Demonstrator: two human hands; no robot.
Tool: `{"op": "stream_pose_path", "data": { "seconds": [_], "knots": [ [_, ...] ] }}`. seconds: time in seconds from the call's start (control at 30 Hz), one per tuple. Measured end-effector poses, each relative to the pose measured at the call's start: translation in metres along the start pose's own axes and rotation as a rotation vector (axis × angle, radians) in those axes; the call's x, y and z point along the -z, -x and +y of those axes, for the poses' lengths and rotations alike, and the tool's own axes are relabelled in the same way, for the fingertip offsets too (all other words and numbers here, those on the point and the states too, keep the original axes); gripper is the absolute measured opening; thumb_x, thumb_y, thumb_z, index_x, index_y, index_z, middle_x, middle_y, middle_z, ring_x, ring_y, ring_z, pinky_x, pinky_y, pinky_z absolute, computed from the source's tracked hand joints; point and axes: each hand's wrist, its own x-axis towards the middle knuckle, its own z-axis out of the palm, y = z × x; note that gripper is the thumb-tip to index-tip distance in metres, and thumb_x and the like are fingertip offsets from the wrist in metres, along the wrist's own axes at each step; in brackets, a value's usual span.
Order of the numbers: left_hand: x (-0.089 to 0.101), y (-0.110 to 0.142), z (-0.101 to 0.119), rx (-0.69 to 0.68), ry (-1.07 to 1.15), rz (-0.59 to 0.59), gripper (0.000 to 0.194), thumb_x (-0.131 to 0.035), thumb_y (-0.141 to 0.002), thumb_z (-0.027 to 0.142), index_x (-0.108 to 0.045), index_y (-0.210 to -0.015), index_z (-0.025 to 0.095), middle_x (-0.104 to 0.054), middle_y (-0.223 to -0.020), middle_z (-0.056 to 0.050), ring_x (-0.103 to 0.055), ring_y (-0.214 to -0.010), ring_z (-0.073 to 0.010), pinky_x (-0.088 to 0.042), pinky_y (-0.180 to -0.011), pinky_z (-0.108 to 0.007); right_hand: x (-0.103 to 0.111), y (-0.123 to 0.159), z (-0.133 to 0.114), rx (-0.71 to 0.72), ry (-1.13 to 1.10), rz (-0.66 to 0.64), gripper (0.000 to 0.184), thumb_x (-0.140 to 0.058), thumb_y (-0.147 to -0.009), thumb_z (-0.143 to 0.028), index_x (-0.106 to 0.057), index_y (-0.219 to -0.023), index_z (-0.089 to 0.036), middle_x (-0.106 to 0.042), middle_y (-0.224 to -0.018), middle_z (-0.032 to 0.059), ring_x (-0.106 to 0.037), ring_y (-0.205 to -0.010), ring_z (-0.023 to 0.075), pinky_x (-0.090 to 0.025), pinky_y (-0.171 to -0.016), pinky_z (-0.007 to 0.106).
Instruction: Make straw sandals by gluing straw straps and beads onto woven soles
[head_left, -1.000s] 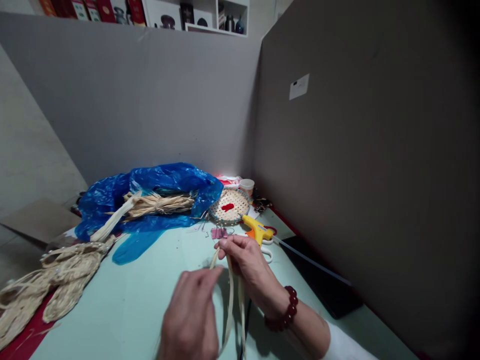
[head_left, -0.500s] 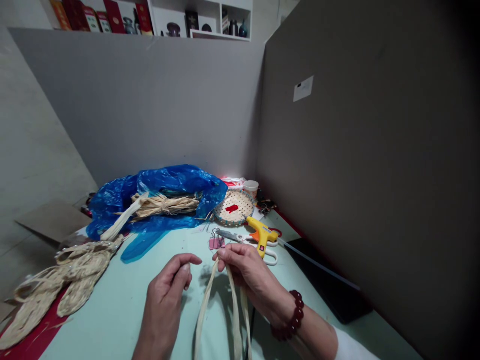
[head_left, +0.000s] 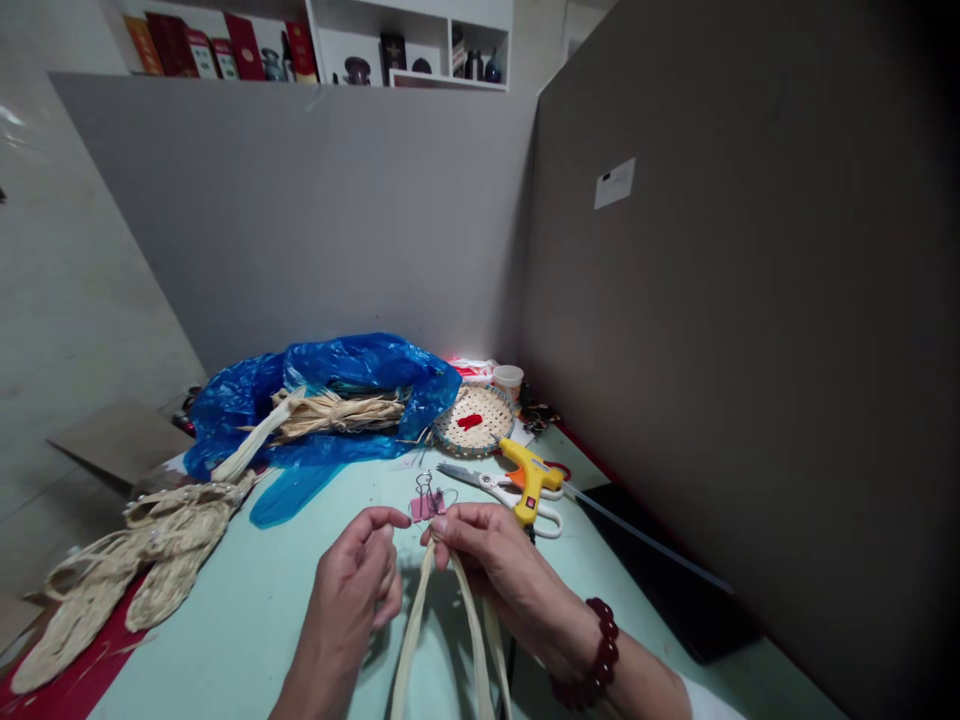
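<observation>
My right hand [head_left: 491, 560] pinches several long pale raffia strips [head_left: 474, 650] near their upper ends, between thumb and forefinger. The strips hang down toward the near side of the table. Just beyond those fingertips is a pink binder clip [head_left: 427, 507] with wire handles; whether it grips the strips cannot be made out. My left hand [head_left: 352, 590] is to the left, its fingers curled in and the forefinger stretched toward the clip. Whatever lies between its thumb and fingers, if anything, is hidden.
Beyond my right hand lie a yellow glue gun [head_left: 531, 472], white-handled scissors [head_left: 484, 482] and a round woven tray [head_left: 450, 435]. A blue plastic bag [head_left: 360, 355] holds a raffia bundle [head_left: 337, 412]. Woven sandals [head_left: 161, 550] lie left; a dark flat panel [head_left: 667, 580] lies right.
My left fingers have curled in more, and that hand has shifted slightly right. The pinched strips and the binder clip have come a little nearer. The view has tilted slightly.
</observation>
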Motion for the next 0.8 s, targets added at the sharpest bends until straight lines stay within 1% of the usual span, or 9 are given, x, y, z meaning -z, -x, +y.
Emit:
{"op": "stream_pose_path", "data": {
  "seconds": [0.1, 0.17, 0.3, 0.37, 0.47, 0.57, 0.8],
  "knots": [
    [0.000, -0.002, -0.004, -0.002, 0.043, -0.021, 0.026, -0.059, -0.091, 0.044, -0.059, -0.088, 0.018, -0.041, -0.048, 0.013, -0.043, -0.037, -0.0074, -0.039, -0.041, -0.022, 0.002, -0.003, 0.000, 0.003, -0.009, 0.004, 0.036, -0.066, -0.083, -0.044, -0.060, -0.063, -0.015, -0.042, -0.052, -0.0052, -0.027, -0.047, 0.0073, -0.014, -0.048, 0.025],
    [0.001, -0.003, -0.006, 0.009, 0.061, -0.034, 0.025, -0.060, -0.092, 0.040, -0.060, -0.084, 0.017, -0.046, -0.050, 0.012, -0.047, -0.039, -0.0071, -0.042, -0.041, -0.022, 0.003, -0.005, 0.000, 0.005, -0.014, 0.010, 0.037, -0.068, -0.081, -0.045, -0.059, -0.062, -0.015, -0.045, -0.054, -0.0042, -0.029, -0.047, 0.0072, -0.015, -0.048, 0.025],
    [0.005, -0.005, -0.013, 0.059, 0.115, -0.027, 0.028, -0.056, -0.094, 0.040, -0.058, -0.079, 0.017, -0.037, -0.049, 0.014, -0.033, -0.033, -0.0037, -0.031, -0.033, -0.018, 0.006, -0.008, -0.001, -0.004, -0.018, 0.033, 0.038, -0.070, -0.076, -0.048, -0.058, -0.062, -0.015, -0.049, -0.058, -0.0035, -0.028, -0.047, 0.0067, -0.015, -0.047, 0.024],
    [0.006, -0.006, -0.016, 0.080, 0.138, -0.014, 0.030, -0.055, -0.095, 0.041, -0.057, -0.077, 0.017, -0.035, -0.049, 0.014, -0.028, -0.032, -0.0030, -0.028, -0.031, -0.017, 0.007, -0.008, 0.000, -0.007, -0.014, 0.036, 0.038, -0.070, -0.075, -0.049, -0.058, -0.063, -0.015, -0.048, -0.058, -0.0039, -0.028, -0.048, 0.0070, -0.016, -0.047, 0.024],
    [0.005, -0.007, -0.020, 0.095, 0.150, 0.014, 0.029, -0.055, -0.095, 0.041, -0.057, -0.079, 0.016, -0.038, -0.051, 0.013, -0.027, -0.033, -0.0023, -0.024, -0.030, -0.017, 0.008, -0.010, 0.003, -0.009, -0.006, 0.019, 0.037, -0.069, -0.076, -0.048, -0.058, -0.063, -0.015, -0.046, -0.055, -0.0045, -0.029, -0.048, 0.0073, -0.016, -0.047, 0.024],
    [0.003, -0.006, -0.023, 0.105, 0.149, 0.030, 0.030, -0.055, -0.095, 0.042, -0.057, -0.079, 0.016, -0.038, -0.051, 0.013, -0.025, -0.032, -0.0019, -0.021, -0.029, -0.016, 0.008, -0.011, 0.004, 0.000, 0.000, 0.000, 0.035, -0.067, -0.080, -0.044, -0.058, -0.063, -0.015, -0.045, -0.054, -0.0053, -0.028, -0.046, 0.0072, -0.016, -0.046, 0.023],
    [0.003, -0.006, -0.027, 0.132, 0.135, 0.004, 0.033, -0.054, -0.095, 0.043, -0.057, -0.077, 0.016, -0.037, -0.049, 0.014, -0.024, -0.031, -0.0018, -0.021, -0.028, -0.016, 0.007, -0.010, 0.004, 0.033, 0.017, -0.016, 0.035, -0.061, -0.090, -0.036, -0.057, -0.062, -0.015, -0.039, -0.052, -0.0087, -0.027, -0.044, 0.0072, -0.018, -0.046, 0.022]
  ]
}}
